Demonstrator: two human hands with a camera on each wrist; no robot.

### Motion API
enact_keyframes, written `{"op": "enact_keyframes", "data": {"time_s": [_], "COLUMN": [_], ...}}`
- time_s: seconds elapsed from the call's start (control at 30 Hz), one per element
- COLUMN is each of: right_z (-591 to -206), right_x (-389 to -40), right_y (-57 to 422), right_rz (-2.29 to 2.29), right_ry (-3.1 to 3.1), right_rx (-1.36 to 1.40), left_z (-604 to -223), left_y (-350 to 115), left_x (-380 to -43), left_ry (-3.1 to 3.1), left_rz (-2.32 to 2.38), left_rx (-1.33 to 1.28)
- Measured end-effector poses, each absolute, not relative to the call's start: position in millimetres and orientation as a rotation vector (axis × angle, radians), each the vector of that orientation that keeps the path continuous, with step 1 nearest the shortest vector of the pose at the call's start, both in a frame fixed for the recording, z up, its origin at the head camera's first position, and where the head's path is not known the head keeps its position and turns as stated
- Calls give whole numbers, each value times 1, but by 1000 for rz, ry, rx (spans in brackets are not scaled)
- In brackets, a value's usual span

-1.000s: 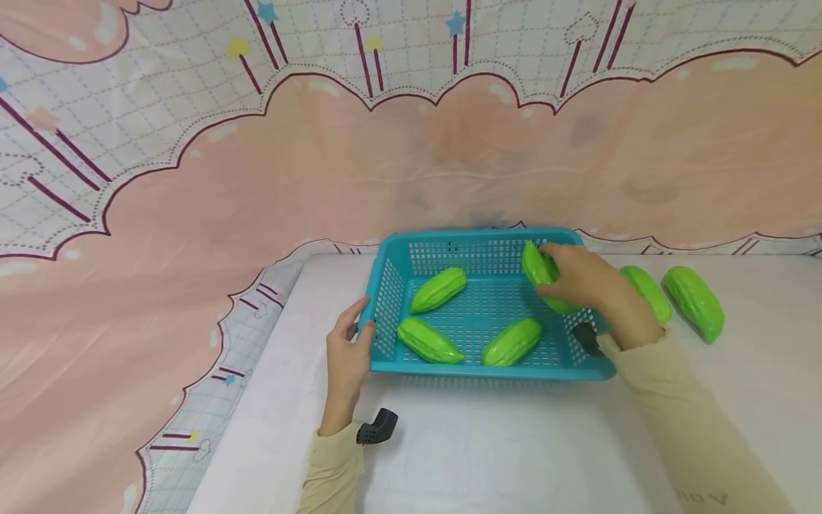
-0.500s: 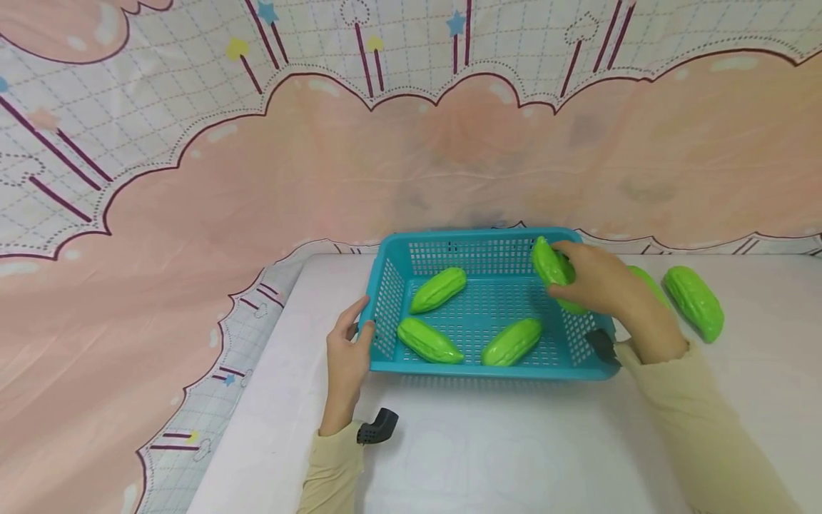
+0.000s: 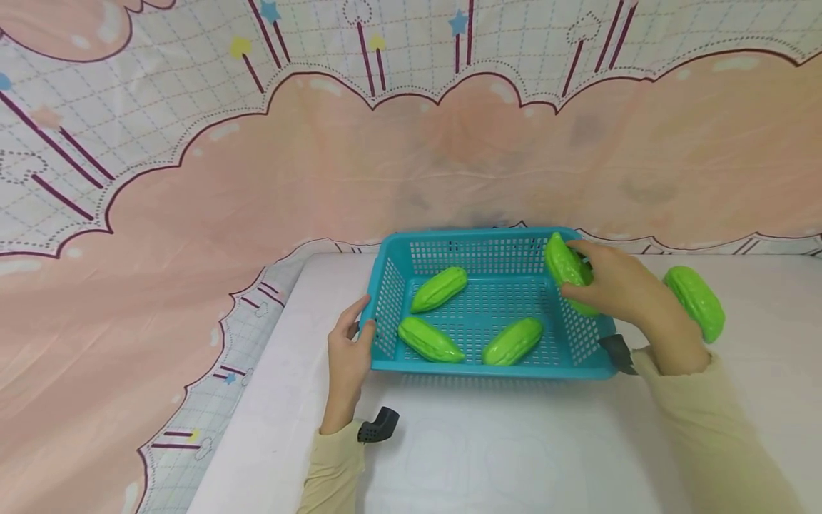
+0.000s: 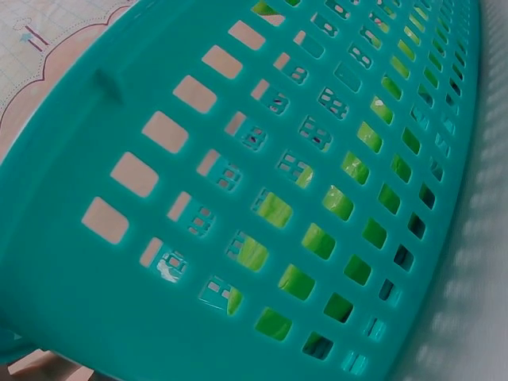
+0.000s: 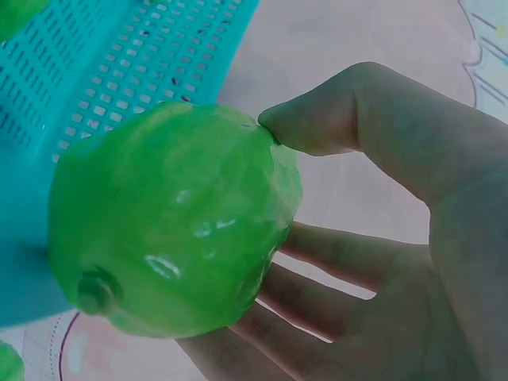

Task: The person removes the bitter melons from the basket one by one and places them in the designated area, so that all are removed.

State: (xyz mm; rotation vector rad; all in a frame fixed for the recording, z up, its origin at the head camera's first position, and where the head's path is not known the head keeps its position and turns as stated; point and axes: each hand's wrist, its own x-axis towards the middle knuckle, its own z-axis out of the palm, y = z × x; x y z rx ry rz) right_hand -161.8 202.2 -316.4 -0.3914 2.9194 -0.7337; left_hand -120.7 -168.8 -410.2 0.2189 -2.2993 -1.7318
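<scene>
The right hand's (image 3: 618,284) fingers hold a bitter melon (image 3: 568,265), its stubby nub (image 5: 97,292) visible only from the right wrist; the left hand's (image 3: 347,353) grip the basket (image 3: 475,369).

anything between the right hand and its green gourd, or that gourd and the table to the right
Nothing visible parts the right hand from the held gourd: thumb and fingers touch it. Toward the table, the basket's right rim may be in the way; whether the gourd clears it isn't certain.
</scene>
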Motion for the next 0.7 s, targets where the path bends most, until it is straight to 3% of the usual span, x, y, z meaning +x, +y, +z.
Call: {"op": "enact_keyframes", "data": {"time_s": [0.7], "right_z": [-321], "right_x": [-152], "right_y": [228], "right_rz": [-788], "right_ry": [2953], "right_rx": [-319], "left_z": [-412], "left_y": [-170], "left_x": [-122], "left_ry": [-2291], "left_rz": [-1744], "left_rx": [207]}}
